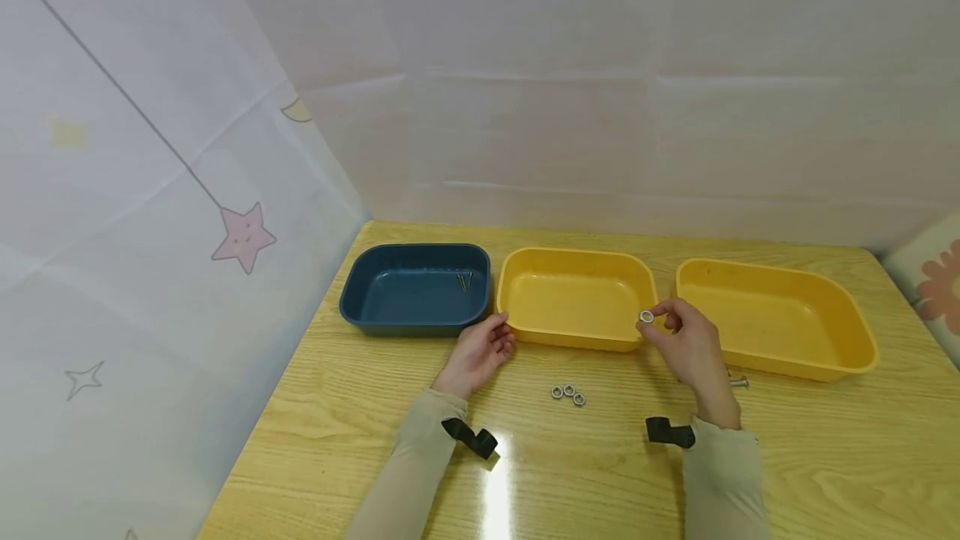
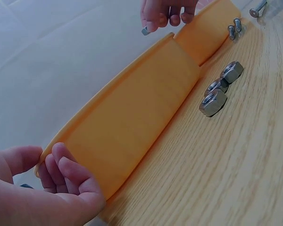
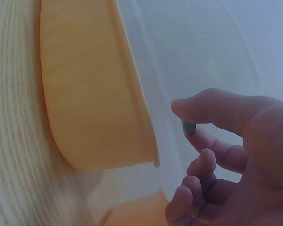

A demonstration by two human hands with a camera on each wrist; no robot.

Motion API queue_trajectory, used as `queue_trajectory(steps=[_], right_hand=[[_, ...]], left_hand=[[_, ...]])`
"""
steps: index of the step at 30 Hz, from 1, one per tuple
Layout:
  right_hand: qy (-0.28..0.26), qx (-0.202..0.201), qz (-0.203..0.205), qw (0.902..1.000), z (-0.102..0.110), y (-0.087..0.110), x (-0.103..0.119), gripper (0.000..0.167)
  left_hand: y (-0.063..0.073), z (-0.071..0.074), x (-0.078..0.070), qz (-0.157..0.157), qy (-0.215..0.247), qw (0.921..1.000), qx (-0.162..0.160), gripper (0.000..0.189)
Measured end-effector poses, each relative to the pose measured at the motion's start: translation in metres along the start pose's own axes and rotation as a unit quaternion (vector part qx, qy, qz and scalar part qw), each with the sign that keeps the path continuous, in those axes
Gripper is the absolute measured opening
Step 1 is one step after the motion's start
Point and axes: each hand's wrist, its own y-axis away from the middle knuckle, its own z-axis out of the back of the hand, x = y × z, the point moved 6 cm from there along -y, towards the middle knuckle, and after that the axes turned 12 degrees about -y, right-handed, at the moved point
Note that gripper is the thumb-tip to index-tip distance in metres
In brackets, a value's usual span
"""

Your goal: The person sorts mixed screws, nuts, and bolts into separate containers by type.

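Between thumb and index finger, my right hand [image 1: 687,347] pinches a metal hex nut [image 1: 647,317] above the right front corner of the middle yellow bin [image 1: 573,340]. The nut shows edge-on as a small dark piece in the right wrist view. At that bin's left front corner, my left hand [image 1: 477,354] holds the rim, thumb on top and fingers curled against the outer wall [image 2: 118,117]. Several hex nuts [image 2: 213,102] lie close together on the wooden table in front of the middle bin.
A dark blue bin [image 1: 408,328] on the left contains thin brass-coloured pieces [image 1: 462,282]. On the right stands another yellow bin [image 1: 780,357], with metal bolts [image 1: 738,382] lying before it, partly hidden by my right hand. A pale wall covering [image 1: 525,107] rises behind the table.
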Motion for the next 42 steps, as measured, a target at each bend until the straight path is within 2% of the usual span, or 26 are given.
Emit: queue_trajectory(steps=[13, 23, 42], right_hand=[[-0.005, 0.012, -0.033, 0.9994, -0.0048, -0.0025, -0.0073, 0.030], [0.003, 0.008, -0.032, 0.9995, -0.0058, -0.0020, -0.0083, 0.029], [0.011, 0.026, -0.032, 0.9991, -0.0081, -0.0024, -0.0075, 0.030]], left_hand=[[0.0011, 0.0002, -0.0006, 0.001, 0.001, 1.0000, 0.000, 0.014], [-0.0002, -0.0004, 0.0001, 0.001, 0.005, 0.9999, 0.012, 0.013], [-0.0024, 0.0011, 0.0006, 0.000, 0.006, 0.9999, 0.012, 0.010]])
